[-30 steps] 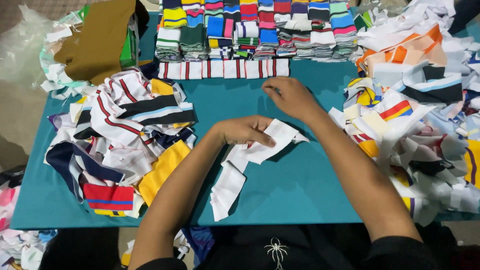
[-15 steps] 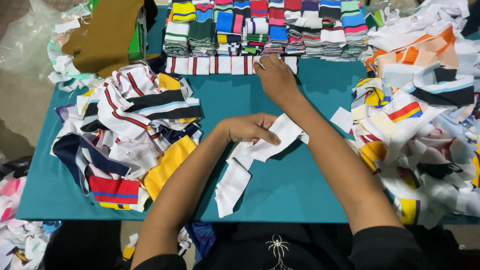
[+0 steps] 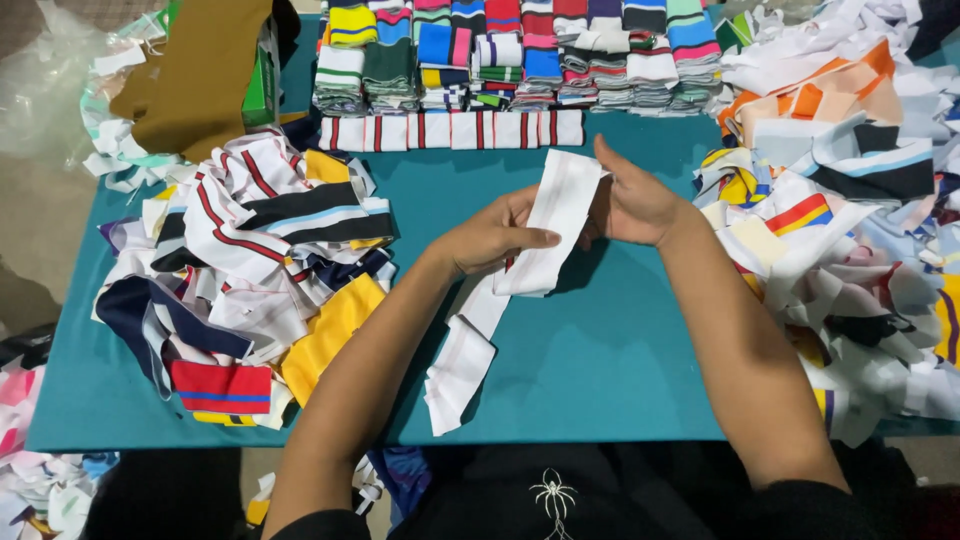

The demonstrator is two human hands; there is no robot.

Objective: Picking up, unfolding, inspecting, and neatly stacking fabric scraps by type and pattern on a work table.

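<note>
Above the middle of the teal table [image 3: 620, 350], you held a white ribbed fabric strip [image 3: 553, 225] between both hands. Your left hand [image 3: 492, 235] was closed on its lower half, thumb laid across the front and fingers curled behind. Your right hand [image 3: 633, 200] pressed against the strip's right edge near the top, thumb raised; how firmly it gripped could not be told. Below your left hand, more white strips [image 3: 462, 350] lay on the table, running toward you. To your left sat a loose heap of striped collar pieces [image 3: 240, 270], and to your right a second tangled heap [image 3: 850, 240]. Along the far edge stood folded stacks of striped knit bands [image 3: 520, 50], with a row of white red-striped pieces [image 3: 450, 130] laid flat just in front of them.
</note>
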